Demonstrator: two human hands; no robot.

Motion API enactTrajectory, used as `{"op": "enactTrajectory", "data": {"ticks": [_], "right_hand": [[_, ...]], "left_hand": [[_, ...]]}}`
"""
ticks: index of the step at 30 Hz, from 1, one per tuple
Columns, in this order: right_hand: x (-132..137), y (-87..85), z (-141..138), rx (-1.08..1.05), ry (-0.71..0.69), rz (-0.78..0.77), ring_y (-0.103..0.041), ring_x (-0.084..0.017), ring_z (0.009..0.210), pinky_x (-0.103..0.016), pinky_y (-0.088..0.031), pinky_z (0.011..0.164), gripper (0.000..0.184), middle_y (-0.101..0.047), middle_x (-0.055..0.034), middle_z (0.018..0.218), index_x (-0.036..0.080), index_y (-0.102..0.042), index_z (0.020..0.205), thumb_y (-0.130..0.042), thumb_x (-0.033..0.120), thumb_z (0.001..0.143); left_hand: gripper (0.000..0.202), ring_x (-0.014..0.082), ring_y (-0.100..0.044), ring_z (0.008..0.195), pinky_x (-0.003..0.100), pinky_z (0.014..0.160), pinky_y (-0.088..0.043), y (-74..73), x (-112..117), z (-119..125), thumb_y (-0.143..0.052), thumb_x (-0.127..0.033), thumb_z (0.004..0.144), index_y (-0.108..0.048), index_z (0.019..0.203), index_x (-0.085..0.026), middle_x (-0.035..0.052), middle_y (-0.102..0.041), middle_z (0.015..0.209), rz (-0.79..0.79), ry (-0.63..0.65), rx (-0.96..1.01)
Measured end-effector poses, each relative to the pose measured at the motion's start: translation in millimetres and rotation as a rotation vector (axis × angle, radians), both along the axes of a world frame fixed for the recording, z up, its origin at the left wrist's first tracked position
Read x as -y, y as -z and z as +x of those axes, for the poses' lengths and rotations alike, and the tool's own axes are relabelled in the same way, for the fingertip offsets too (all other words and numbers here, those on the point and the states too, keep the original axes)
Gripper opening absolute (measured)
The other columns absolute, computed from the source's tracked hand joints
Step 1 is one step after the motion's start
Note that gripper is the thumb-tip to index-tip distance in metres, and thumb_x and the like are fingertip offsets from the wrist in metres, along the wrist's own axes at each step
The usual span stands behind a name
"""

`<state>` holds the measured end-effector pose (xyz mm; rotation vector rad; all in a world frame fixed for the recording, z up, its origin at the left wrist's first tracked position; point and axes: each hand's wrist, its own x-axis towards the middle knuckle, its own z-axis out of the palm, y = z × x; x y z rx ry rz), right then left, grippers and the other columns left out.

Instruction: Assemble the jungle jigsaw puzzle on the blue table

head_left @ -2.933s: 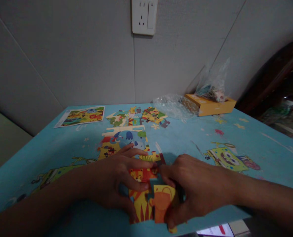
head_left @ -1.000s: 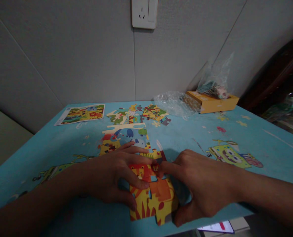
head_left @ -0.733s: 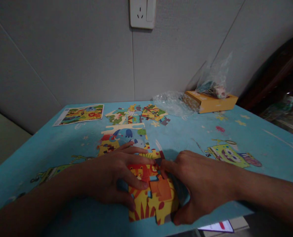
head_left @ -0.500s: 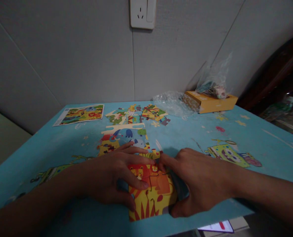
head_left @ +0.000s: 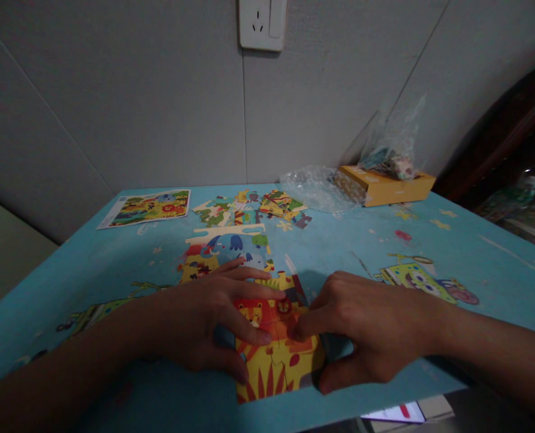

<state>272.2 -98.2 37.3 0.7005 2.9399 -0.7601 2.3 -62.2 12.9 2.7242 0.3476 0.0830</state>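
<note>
A partly joined jigsaw block, yellow and orange with lion pictures, lies near the front edge of the blue cartoon-printed table. My left hand rests on its left side, fingers spread flat over the pieces. My right hand presses a fingertip down on the orange piece in the block's middle, thumb against the block's right edge. Behind the hands lies another joined section with a blue elephant.
Loose puzzle pieces lie further back, with a printed reference picture at the back left. A yellow box with a clear plastic bag beside it stands at the back right. A wall socket is above.
The orange piece, held tilted in my right hand, has been slid in and pushed flat into the block. My right fingertip has moved onto its top. My left hand has stayed put.
</note>
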Motion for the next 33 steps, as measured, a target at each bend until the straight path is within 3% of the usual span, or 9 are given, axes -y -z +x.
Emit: {"op": "enactTrajectory", "data": {"ticks": [6, 11, 15, 18, 21, 23, 27, 29, 33], "right_hand": [[1, 5.9, 1, -0.094, -0.019, 0.043, -0.054, -0.012, 0.051, -0.025, -0.03, 0.049, 0.027, -0.067, -0.0007, 0.066, 0.018, -0.067, 0.095, -0.065, 0.043, 0.085], [4, 13.5, 0, -0.318, -0.036, 0.038, -0.055, -0.011, 0.051, -0.025, -0.036, 0.05, 0.022, -0.069, -0.0025, 0.067, 0.013, -0.068, 0.102, -0.055, 0.027, 0.092], [5, 16.9, -3, -0.291, -0.079, 0.008, -0.056, -0.011, 0.056, -0.025, -0.038, 0.053, 0.015, -0.069, -0.0031, 0.07, 0.014, -0.07, 0.092, -0.059, 0.024, 0.089], [4, 13.9, -6, -0.323, -0.024, 0.074, -0.056, -0.014, 0.062, -0.027, -0.041, 0.058, 0.016, -0.066, -0.0043, 0.071, 0.012, -0.07, 0.094, -0.06, 0.024, 0.088], [3, 9.0, -7, -0.348, 0.056, 0.154, -0.058, -0.019, 0.08, -0.031, -0.046, 0.073, 0.023, -0.065, -0.0091, 0.086, 0.013, -0.07, 0.101, -0.063, 0.03, 0.086], [3, 7.8, -7, -0.297, 0.097, 0.183, -0.056, -0.024, 0.099, -0.038, -0.046, 0.087, 0.042, -0.061, -0.0142, 0.107, 0.014, -0.067, 0.114, -0.07, 0.04, 0.081], [3, 11.1, -6, -0.164, 0.103, 0.189, -0.043, -0.035, 0.124, -0.049, -0.038, 0.102, 0.084, -0.045, -0.0185, 0.136, 0.019, -0.053, 0.139, -0.078, 0.055, 0.067], [4, 12.4, -5, -0.15, 0.089, 0.182, -0.04, -0.036, 0.128, -0.051, -0.035, 0.105, 0.09, -0.042, -0.0182, 0.139, 0.021, -0.049, 0.142, -0.079, 0.055, 0.065], [4, 10.0, -5, -0.13, 0.078, 0.179, -0.041, -0.036, 0.128, -0.051, -0.033, 0.106, 0.084, -0.043, -0.0169, 0.141, 0.022, -0.051, 0.14, -0.078, 0.051, 0.067]], "left_hand": [[0.039, 0.0323, -0.038, 0.141, 0.056, 0.121, -0.015, 0.9, 1, -2, -0.074, -0.051, 0.079, -0.068, 0.118, -0.044, -0.0031, -0.041, 0.154, 0.011, -0.011, -0.017], [0.037, 0.0321, -0.041, 0.139, 0.056, 0.121, -0.016, -1.2, 3, -1, -0.075, -0.047, 0.079, -0.069, 0.116, -0.042, -0.0022, -0.044, 0.152, -0.002, -0.008, 0.018], [0.019, 0.0274, -0.053, 0.129, 0.047, 0.114, -0.037, -2.4, 2, 0, -0.069, -0.032, 0.087, -0.074, 0.106, -0.032, 0.0027, -0.054, 0.143, -0.015, -0.041, 0.198], [0.021, 0.0218, -0.06, 0.117, 0.036, 0.1, -0.05, 0.6, -8, -2, -0.057, -0.021, 0.094, -0.072, 0.109, -0.025, 0.007, -0.063, 0.129, 0.086, -0.187, 0.421], [0.025, 0.0243, -0.058, 0.118, 0.044, 0.102, -0.047, 5.8, -26, -11, -0.052, -0.02, 0.095, -0.07, 0.113, -0.023, 0.0083, -0.065, 0.125, 0.282, -0.356, 0.451], [0.028, 0.0284, -0.053, 0.124, 0.052, 0.107, -0.041, 10.3, -39, -19, -0.053, -0.026, 0.095, -0.068, 0.118, -0.023, 0.0098, -0.06, 0.132, 0.357, -0.391, 0.365], [0.039, 0.0355, -0.037, 0.139, 0.061, 0.111, -0.031, 20.8, -52, -31, -0.054, -0.04, 0.094, -0.061, 0.131, -0.027, 0.0112, -0.042, 0.151, 0.332, -0.421, 0.173], [0.046, 0.0377, -0.034, 0.14, 0.063, 0.111, -0.029, 25.0, -53, -34, -0.052, -0.046, 0.095, -0.055, 0.137, -0.029, 0.0123, -0.037, 0.155, 0.29, -0.434, 0.099], [0.055, 0.0395, -0.033, 0.141, 0.064, 0.11, -0.028, 27.8, -52, -33, -0.05, -0.056, 0.094, -0.049, 0.142, -0.031, 0.0139, -0.034, 0.156, 0.261, -0.447, 0.046]]}}
